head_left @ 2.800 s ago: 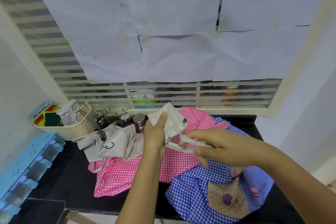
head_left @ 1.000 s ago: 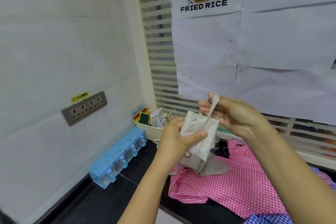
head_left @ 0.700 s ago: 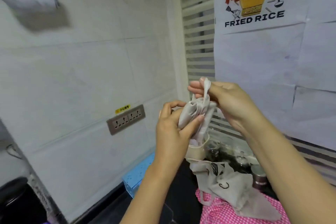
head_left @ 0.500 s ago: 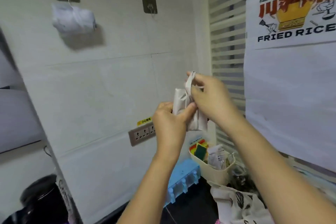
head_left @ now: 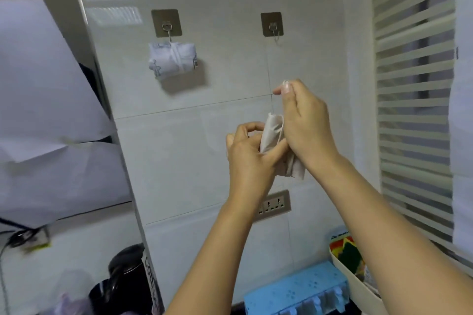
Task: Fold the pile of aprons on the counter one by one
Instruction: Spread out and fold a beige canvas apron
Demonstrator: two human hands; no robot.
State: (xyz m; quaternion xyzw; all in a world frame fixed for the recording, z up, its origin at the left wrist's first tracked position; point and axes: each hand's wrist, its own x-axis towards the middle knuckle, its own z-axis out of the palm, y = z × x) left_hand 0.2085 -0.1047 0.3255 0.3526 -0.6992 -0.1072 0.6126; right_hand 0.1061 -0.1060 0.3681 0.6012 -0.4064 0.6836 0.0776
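Apron (head_left: 272,135), beige, rolled into a tight bundle, was held up in front of the tiled wall (head_left: 194,140), btwn both hands. L hand (head_left: 252,158) gripped its lower half, fingers (head_left: 245,130) curled round it, thumb pressed on the front. R hand (head_left: 304,123) sat just above & to the R, touching the roll, thumb & forefinger closed in a narrow pinch on the strap end (head_left: 284,83), raised over the bundle. Around, L to R: white paper sheets (head_left: 38,71); black pot (head_left: 128,276) low down; white rolled bundle (head_left: 172,61) hanging on a wall hook (head_left: 166,25); second hook (head_left: 272,25) above the hands; wall socket (head_left: 276,204), partly behind the L wrist; blue rack (head_left: 297,289); cream basket (head_left: 358,286) w/ sponges, partly behind the R forearm; slatted window (head_left: 414,84).
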